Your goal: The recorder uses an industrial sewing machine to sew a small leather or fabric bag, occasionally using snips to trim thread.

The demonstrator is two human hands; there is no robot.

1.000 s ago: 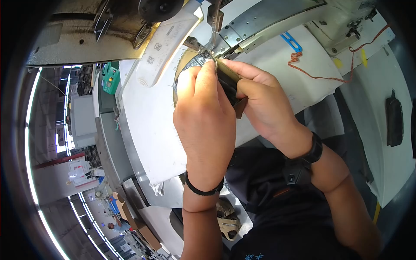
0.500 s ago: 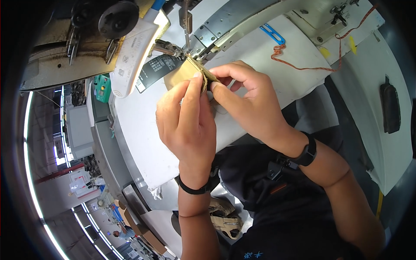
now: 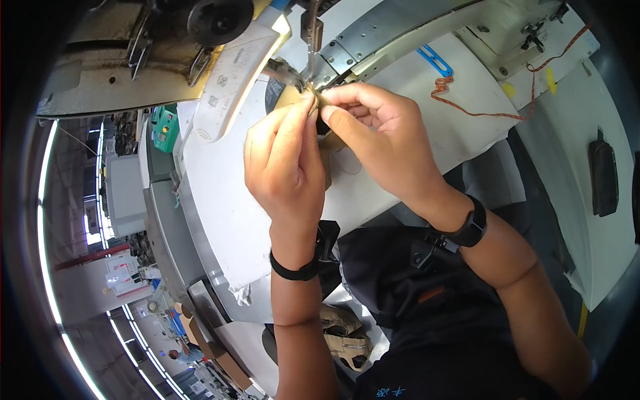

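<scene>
A piece of khaki fabric (image 3: 288, 97) lies beside the needle area of a sewing machine (image 3: 311, 50), its folded edge raised between my hands. My left hand (image 3: 287, 160) pinches this edge between thumb and fingertips. From the other side, my right hand (image 3: 393, 137) grips the fabric with thumb and index finger, its other fingers curled. Both sets of fingertips are close together, just in front of the needle area, and hide much of the fabric. Part of a dark printed card (image 3: 273, 92) shows behind the fabric.
A white lamp (image 3: 230, 87) hangs left of the needle. On the white worktop (image 3: 220, 220), a blue plastic tool (image 3: 437, 61) trails an orange cord (image 3: 470, 107). A green box (image 3: 165, 128) stands at left, a black case (image 3: 603, 177) at far right. Khaki cloth (image 3: 347, 340) lies below.
The view has shifted, with the machine now farther right in it. My hands have brought the fabric edge nearer the needle area. Less of the fabric and the dark card shows.
</scene>
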